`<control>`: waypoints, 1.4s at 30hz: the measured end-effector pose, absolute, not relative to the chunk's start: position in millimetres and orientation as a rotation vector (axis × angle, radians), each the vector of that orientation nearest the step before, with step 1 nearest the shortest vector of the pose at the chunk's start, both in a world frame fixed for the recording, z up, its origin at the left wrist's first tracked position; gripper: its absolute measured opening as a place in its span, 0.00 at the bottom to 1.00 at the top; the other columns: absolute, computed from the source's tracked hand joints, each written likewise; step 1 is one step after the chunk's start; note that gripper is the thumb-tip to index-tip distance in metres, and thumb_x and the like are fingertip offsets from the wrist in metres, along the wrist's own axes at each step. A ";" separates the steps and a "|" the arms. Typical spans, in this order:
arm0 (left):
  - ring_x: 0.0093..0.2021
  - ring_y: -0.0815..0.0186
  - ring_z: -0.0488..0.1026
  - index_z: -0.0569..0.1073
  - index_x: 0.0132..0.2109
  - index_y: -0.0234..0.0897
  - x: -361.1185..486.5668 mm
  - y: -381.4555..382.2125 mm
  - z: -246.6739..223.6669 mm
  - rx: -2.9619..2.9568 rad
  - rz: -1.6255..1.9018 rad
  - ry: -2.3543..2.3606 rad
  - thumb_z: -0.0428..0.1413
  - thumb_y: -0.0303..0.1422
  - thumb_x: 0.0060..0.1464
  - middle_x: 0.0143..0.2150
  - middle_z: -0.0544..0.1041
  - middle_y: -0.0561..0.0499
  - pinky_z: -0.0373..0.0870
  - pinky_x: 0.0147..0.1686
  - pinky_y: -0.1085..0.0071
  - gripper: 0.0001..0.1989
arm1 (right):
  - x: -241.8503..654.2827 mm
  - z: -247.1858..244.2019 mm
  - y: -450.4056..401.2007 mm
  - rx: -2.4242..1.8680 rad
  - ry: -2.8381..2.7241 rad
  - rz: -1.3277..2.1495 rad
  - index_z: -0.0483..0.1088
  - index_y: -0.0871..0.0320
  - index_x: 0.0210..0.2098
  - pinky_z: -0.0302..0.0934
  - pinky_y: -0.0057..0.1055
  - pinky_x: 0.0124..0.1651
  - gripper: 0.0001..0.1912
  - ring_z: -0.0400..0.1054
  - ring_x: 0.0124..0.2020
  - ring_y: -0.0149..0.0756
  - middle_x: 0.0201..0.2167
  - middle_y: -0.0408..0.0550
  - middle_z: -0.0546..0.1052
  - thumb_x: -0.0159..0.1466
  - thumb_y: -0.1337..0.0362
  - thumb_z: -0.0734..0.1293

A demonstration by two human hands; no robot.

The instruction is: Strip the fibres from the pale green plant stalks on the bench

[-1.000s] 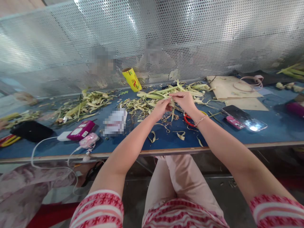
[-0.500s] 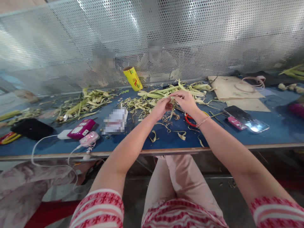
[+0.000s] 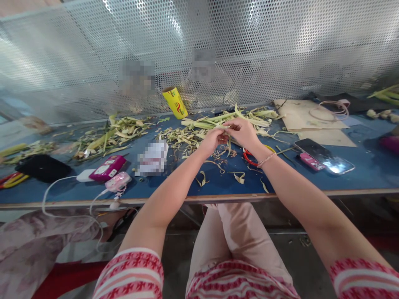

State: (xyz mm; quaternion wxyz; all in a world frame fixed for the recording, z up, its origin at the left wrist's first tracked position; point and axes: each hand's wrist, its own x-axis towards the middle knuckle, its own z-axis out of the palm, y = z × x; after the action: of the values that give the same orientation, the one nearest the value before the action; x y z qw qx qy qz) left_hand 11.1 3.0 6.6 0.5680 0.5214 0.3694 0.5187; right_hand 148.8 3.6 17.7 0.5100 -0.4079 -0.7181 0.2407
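My left hand and my right hand meet over the table, fingertips pinched close together. Between them is a small pale green plant strip, mostly hidden by the fingers. Just beyond lies a heap of long green stalks and leaves. Shredded plant scraps spread to the left of my hands, and a few curled dry leaves lie nearer the table edge. Under my right wrist is a red and yellow ring-shaped bundle, partly covered by the arm.
A yellow tube leans by the perforated metal panel. At right are a phone and brown paper sheets. Leftward sit a blurred white packet, a purple box, a black pouch and another plant heap.
My fingertips have shifted very slightly against each other, and both hands stay in the same place. The whole view has moved by a hair; everything else lies as before.
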 end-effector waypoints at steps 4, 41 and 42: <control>0.24 0.70 0.69 0.70 0.27 0.33 10.4 3.5 6.6 1.249 1.220 0.862 0.49 0.23 0.46 0.22 0.72 0.52 0.69 0.32 0.70 0.06 | 149.3 18.5 3.7 -1.000 -1.664 0.657 0.77 0.58 0.37 0.65 0.34 0.42 0.09 0.70 0.35 0.34 0.37 0.49 0.78 0.56 0.67 0.69; 0.28 0.72 0.73 0.68 0.31 0.33 12.1 -1.9 6.0 1.225 1.292 0.780 0.56 0.21 0.44 0.26 0.74 0.55 0.71 0.40 0.68 0.06 | 150.1 16.0 5.8 -0.949 -1.671 0.559 0.77 0.56 0.42 0.67 0.40 0.47 0.15 0.73 0.38 0.37 0.38 0.48 0.79 0.58 0.71 0.65; 0.28 0.72 0.73 0.68 0.31 0.33 12.0 -1.9 6.2 1.221 1.293 0.779 0.56 0.21 0.44 0.26 0.74 0.55 0.71 0.40 0.68 0.06 | 150.1 15.4 6.4 -0.950 -1.679 0.555 0.77 0.57 0.41 0.67 0.41 0.48 0.13 0.73 0.39 0.37 0.38 0.48 0.79 0.58 0.71 0.65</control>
State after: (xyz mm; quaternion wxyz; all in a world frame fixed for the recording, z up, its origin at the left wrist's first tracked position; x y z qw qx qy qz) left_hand 12.0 -1.9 6.2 0.5648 0.5191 0.3311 0.5495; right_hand 150.1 6.4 15.4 0.5372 -0.3991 -0.7055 0.2332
